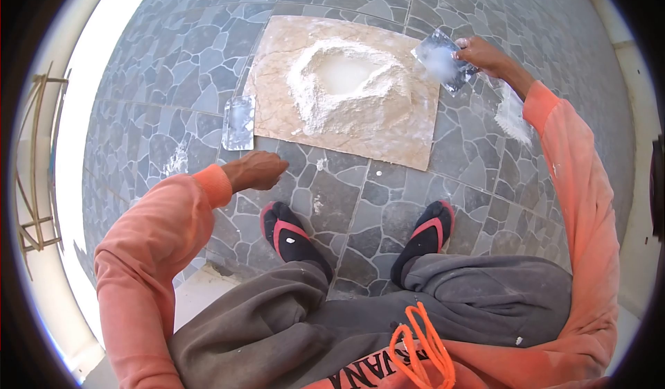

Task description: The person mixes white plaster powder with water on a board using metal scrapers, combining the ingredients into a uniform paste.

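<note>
On the patterned floor lies a beige marbled board [277, 122]. A ring of white powder [315, 108] sits on it, around a pool of pale liquid [343, 74]. My right hand [481, 55] is closed on a flat metal plate [443, 60] smeared with white, at the board's upper right corner. A second flat plate [239, 124] lies beside the board's left edge. My left hand [260, 170] is closed just below that plate, its fingers curled; I cannot make out anything in it.
My two feet [294, 240] in dark socks and red-strapped sandals are below the board. White powder [512, 117] is smeared on the floor at the right, with smaller spots at the left. A wooden frame [34, 230] stands at the far left.
</note>
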`<action>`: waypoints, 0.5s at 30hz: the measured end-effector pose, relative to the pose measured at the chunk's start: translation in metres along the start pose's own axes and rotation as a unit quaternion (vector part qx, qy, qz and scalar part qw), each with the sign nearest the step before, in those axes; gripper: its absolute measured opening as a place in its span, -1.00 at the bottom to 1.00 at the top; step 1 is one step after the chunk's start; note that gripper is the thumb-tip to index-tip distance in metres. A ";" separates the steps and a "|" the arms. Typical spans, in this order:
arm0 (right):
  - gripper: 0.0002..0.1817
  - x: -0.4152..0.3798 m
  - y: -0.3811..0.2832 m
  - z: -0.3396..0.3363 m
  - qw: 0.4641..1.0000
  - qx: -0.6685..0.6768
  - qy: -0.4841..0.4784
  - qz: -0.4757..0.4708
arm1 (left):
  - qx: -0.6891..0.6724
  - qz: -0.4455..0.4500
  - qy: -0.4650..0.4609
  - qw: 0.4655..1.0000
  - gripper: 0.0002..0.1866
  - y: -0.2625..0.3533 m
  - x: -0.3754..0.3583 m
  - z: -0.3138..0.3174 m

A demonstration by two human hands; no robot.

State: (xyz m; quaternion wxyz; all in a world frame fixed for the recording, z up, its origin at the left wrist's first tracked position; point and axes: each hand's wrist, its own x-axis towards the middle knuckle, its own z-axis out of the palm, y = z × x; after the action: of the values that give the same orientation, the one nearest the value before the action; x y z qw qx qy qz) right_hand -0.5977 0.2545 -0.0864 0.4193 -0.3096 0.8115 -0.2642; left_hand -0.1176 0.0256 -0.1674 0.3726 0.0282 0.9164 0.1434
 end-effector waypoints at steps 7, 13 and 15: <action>-0.80 0.008 0.009 -0.006 0.999 0.007 0.032 -0.002 | -0.001 -0.005 0.002 1.000 -0.79 0.000 -0.004 0.001; -0.68 0.000 0.002 0.000 0.999 0.000 0.040 0.005 | -0.006 -0.003 0.003 1.000 -0.78 0.000 -0.004 0.003; -0.61 0.004 0.005 -0.006 1.000 0.004 -0.002 0.008 | -0.005 -0.007 -0.003 1.000 -0.78 0.000 -0.004 0.003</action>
State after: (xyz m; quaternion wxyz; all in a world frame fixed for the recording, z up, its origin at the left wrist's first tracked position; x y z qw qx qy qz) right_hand -0.6058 0.2556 -0.0886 0.4245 -0.3019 0.8119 -0.2634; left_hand -0.1128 0.0256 -0.1664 0.3766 0.0205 0.9147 0.1454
